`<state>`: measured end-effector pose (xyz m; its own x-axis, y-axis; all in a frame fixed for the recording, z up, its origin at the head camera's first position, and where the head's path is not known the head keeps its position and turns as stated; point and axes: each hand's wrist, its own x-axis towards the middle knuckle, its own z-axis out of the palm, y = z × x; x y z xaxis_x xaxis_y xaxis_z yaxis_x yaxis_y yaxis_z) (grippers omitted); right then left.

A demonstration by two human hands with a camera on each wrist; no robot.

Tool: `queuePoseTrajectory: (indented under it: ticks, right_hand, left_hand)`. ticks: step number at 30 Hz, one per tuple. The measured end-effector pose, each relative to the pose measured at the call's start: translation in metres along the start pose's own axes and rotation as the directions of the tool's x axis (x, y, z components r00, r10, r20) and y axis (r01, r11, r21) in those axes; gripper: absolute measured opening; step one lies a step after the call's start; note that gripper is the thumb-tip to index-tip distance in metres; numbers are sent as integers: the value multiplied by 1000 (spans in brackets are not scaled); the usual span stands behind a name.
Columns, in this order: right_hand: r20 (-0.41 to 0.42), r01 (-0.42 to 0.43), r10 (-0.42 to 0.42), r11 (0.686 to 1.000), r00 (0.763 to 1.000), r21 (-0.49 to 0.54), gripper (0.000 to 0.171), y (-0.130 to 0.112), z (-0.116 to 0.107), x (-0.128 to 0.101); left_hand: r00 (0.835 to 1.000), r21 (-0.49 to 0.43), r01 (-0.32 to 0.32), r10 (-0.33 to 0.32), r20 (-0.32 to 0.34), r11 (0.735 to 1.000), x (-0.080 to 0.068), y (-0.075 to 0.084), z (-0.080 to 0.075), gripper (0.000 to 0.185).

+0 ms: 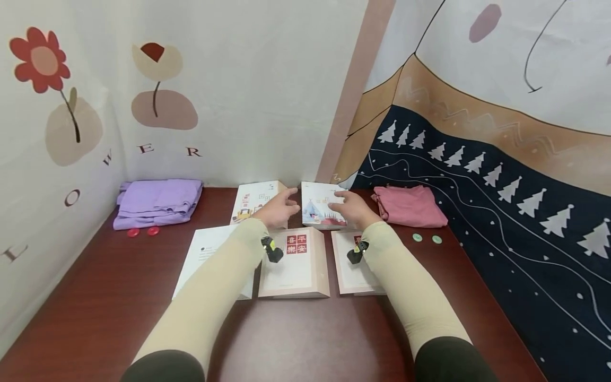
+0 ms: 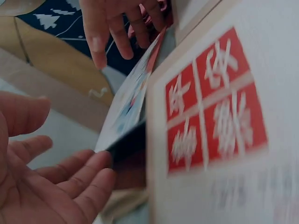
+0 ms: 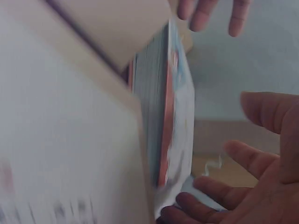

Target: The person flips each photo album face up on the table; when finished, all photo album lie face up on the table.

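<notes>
My left hand (image 1: 279,208), fingers spread, reaches over the right side of the back-left book (image 1: 245,199), which has a picture on its white cover. Fingers loosely extended, my right hand (image 1: 355,208) is at the right edge of the back-right book (image 1: 317,204), whose cover shows a blue tent. In the right wrist view, that thick book (image 3: 180,121) shows its page block beside the fingers. Neither hand grips anything. Under the forearms lie a white cover (image 1: 202,246), a cover with red character squares (image 1: 288,273) and another similar cover (image 1: 350,276), partly hidden by the right sleeve.
Folded purple cloth (image 1: 159,204) lies at the back left, with two red buttons (image 1: 153,231) in front. Folded pink cloth (image 1: 410,207) lies at the back right near two green buttons (image 1: 417,237). Printed curtains (image 1: 258,95) border the dark red table (image 1: 110,286).
</notes>
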<state>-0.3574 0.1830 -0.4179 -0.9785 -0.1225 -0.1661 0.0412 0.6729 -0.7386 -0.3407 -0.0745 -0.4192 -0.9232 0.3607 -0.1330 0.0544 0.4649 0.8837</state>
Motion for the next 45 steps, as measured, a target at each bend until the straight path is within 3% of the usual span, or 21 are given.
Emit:
queuePoseTrajectory:
  ticks: [5,13,16,20,26,31,36,45]
  right_hand:
    - [22,46,-49,990,999,136,63,-19,16,-6]
    - [62,164,-173,979,983,123,66,-52,50,-10]
    - [74,187,-197,975,978,123,65,-62,61,-10]
    - [111,189,-207,971,972,146,66,-73,74,-7]
    - [202,123,-167,969,965,216,72,-83,89,1]
    - [243,110,-149,980,959,167,74,-83,99,7]
    - [248,86,-119,986,961,142,79,-84,103,11]
    - [265,4,-70,970,962,244,79,-90,109,13]
  left_hand:
    - [994,-34,-57,54,-91,998,-21,-10,-31,63]
    - [974,15,15,-11,-228,1000,-45,-41,-76,61]
    - [970,12,67,-62,-234,998,-51,-51,-88,60]
    - [974,60,145,-132,-182,988,-57,-61,-99,60]
    - [978,188,189,-168,-123,964,-62,-67,-109,64]
    - [978,254,201,-179,-108,946,-58,-67,-111,68]
    - [977,261,208,-191,-90,943,-52,-68,-110,71]
    - [968,263,252,-242,-71,931,-42,-66,-108,78]
